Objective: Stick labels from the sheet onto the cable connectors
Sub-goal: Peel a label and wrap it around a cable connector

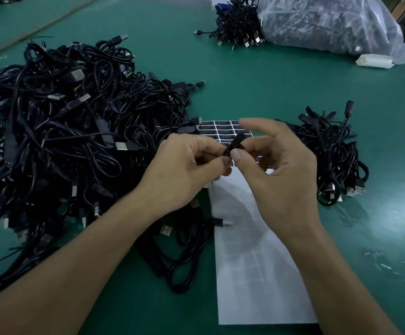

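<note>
The left hand pinches a black connector above the label sheet, over its far end. The right hand pinches the connector's tip with its index finger lifted. A cable heap overlaps the sheet's left edge. Green table shows between the sheet and a smaller bundle on the right.

1. Left hand: bare; knuckles and tendons stand out across the back.
2. Right hand: bare; thumbnail short, trimmed close.
3. Left forearm and right forearm: bare skin from wrist to frame edge, both slim.
</note>
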